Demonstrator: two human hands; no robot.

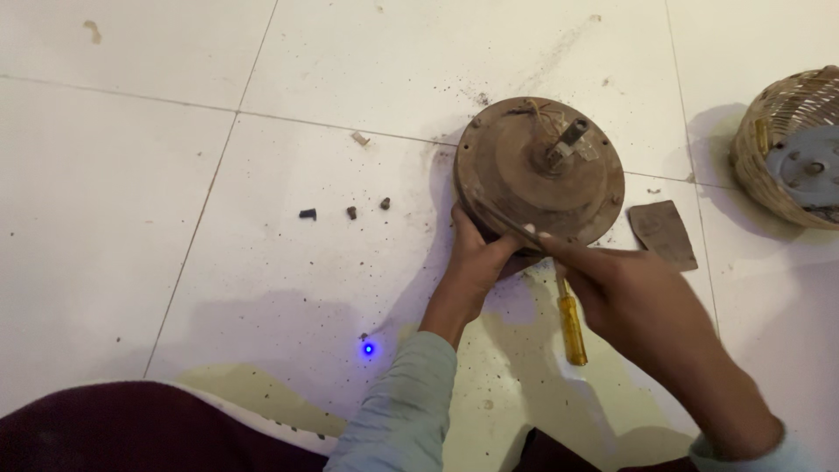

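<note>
Blue light: a small blue glowing dot (368, 349) lies on the white tiled floor (131, 175) nearest the person, left of the grey sleeve; what casts it cannot be told.
Yellow tool: a yellow-handled screwdriver (572, 328) lies on the floor under the right hand, untouched; its tip is hidden by that hand.
Right hand: the right hand (634, 301) is closed around a thin dark rod-like tool (507, 223) that runs up left to the near rim of the motor. Blur hides the tool's exact kind and where its end sits.
Left hand: the left hand (476, 258) wraps the near-left edge of the motor, fingers curled under and out of sight.
Motor: the round rusty brown metal fan motor housing (539, 170) sits on the floor just beyond both hands, shaft and frayed wires pointing up.
Doing it well: judging by the pose, keep the left hand pressing firmly so the housing cannot spin, and work the thin tool in at the seam with small, controlled levering, away from the steadying fingers.
Beside: a flat brown scrap (664, 232) lies right of the motor; small dark bits (350, 211) lie left.
Far right: a woven wicker basket (769, 153) holding a grey metal plate is cut off by the frame edge.
</note>
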